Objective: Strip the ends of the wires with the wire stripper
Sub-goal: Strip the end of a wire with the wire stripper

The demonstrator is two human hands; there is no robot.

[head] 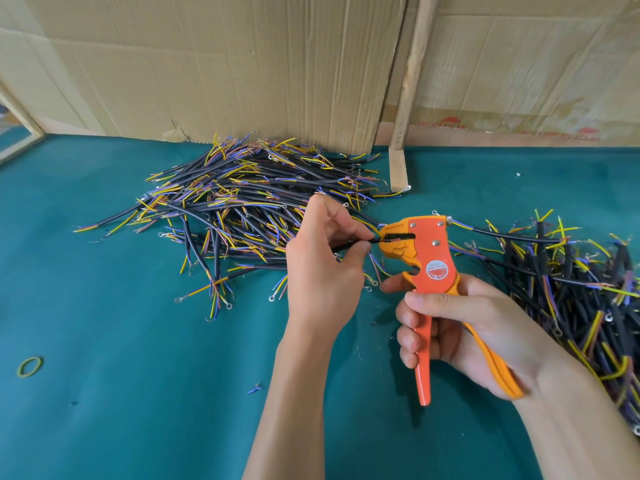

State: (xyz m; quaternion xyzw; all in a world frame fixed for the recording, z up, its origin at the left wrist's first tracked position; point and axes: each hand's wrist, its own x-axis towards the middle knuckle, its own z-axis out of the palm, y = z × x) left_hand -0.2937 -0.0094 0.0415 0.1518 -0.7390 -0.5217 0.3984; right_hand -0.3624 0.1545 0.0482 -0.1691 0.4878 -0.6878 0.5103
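Orange wire stripper (pixel 427 271) is held at centre-right of the frame by the right hand (pixel 460 334), fingers wrapped round both handles, head pointed left. A black-sheathed wire (pixel 349 244) is pinched between thumb and forefinger of the left hand (pixel 325 268) at frame centre; its end is fed into the stripper's mouth, jaws seen slightly parted around it. Large wire pile (pixel 242 209), black sheaths with yellow and blue cores, is spread at upper centre on the green table (pixel 121 341). Second pile (pixel 581 299) is stacked along the right edge. A yellow-green rubber band (pixel 30 366) is seen lower left. Cardboard wall (pixel 207 64) and a wooden batten (pixel 410 77) are seen across the top.
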